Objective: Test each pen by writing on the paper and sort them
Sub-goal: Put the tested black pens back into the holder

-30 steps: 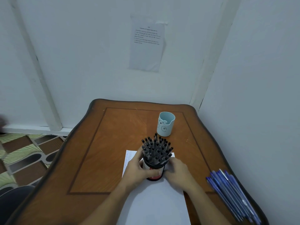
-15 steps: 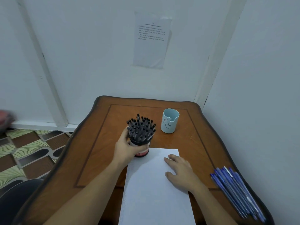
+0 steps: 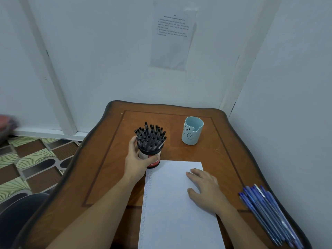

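Observation:
A dark pen holder (image 3: pixel 152 156) with a red and white label stands on the wooden table (image 3: pixel 111 159), packed with several black-capped pens (image 3: pixel 150 136). My left hand (image 3: pixel 137 159) grips the holder from its left side, just past the top left corner of the white paper (image 3: pixel 172 209). My right hand (image 3: pixel 204 187) lies flat on the right part of the paper, fingers straight. Faint scribbles run down the paper's left margin. An empty light blue cup (image 3: pixel 192 131) with a bear face stands behind the paper. Several blue pens (image 3: pixel 269 214) lie in a bundle at the table's right edge.
White walls close in the table at the back and right, with a printed sheet (image 3: pixel 172 35) taped to the back wall. Patterned floor tiles (image 3: pixel 32 159) and a dark chair (image 3: pixel 16 218) show to the left.
My left hand carried the pen holder off the paper, back and to the left, and now holds it at the paper's top left corner. My right hand let go and rests flat on the paper.

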Demonstrator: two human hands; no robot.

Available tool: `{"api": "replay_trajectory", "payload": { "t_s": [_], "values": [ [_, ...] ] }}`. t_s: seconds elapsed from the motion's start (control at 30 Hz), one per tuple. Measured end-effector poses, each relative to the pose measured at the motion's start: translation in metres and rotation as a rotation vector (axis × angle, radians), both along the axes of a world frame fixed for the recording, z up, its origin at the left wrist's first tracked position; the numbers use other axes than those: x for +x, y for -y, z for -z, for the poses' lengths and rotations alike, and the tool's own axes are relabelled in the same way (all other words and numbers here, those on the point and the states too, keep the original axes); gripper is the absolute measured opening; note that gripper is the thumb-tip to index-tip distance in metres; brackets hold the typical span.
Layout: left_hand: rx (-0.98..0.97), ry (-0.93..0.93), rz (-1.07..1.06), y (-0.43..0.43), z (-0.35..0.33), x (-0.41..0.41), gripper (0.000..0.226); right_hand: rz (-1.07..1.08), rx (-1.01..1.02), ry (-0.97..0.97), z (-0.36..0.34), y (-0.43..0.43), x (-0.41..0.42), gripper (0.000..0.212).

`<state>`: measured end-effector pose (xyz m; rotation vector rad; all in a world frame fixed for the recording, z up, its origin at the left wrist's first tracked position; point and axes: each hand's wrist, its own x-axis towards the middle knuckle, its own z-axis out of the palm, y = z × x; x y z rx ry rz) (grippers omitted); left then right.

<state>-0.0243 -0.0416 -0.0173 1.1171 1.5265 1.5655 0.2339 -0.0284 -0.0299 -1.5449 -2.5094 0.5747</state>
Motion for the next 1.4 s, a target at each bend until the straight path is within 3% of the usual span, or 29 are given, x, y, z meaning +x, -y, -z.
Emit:
{"api": "replay_trajectory", "payload": {
  "t_s": [0.3, 0.43, 0.7, 0.77, 0.87, 1.1, 1.4],
  "values": [
    [0.011, 0.012, 0.011, -0.002, 0.005, -0.005, 0.088, 0.014, 0.021, -0.042, -0.012, -0.011, -0.008, 0.051],
    [0.010, 0.009, 0.002, -0.002, 0.005, -0.004, 0.086, 0.162, -0.095, -0.320, -0.029, -0.051, -0.025, 0.045],
    [0.010, -0.002, -0.012, -0.003, 0.009, -0.004, 0.084, 0.613, -0.107, -0.794, -0.048, -0.141, -0.062, 0.112],
    [0.011, 0.002, -0.011, -0.004, 0.010, -0.004, 0.085, 0.590, -0.140, -0.852, -0.046, -0.151, -0.069, 0.115],
    [0.009, 0.006, -0.011, -0.005, 0.011, -0.005, 0.085, 0.556, -0.154, -0.934, -0.039, -0.155, -0.075, 0.100],
    [0.009, -0.011, -0.004, -0.002, 0.010, -0.003, 0.086, 0.391, -0.103, -0.941, -0.039, -0.080, -0.054, 0.086],
    [-0.058, -0.048, 0.029, 0.004, -0.004, 0.005, 0.095, 0.282, -0.214, -1.024, -0.020, 0.065, -0.028, 0.080]
  ]
}}
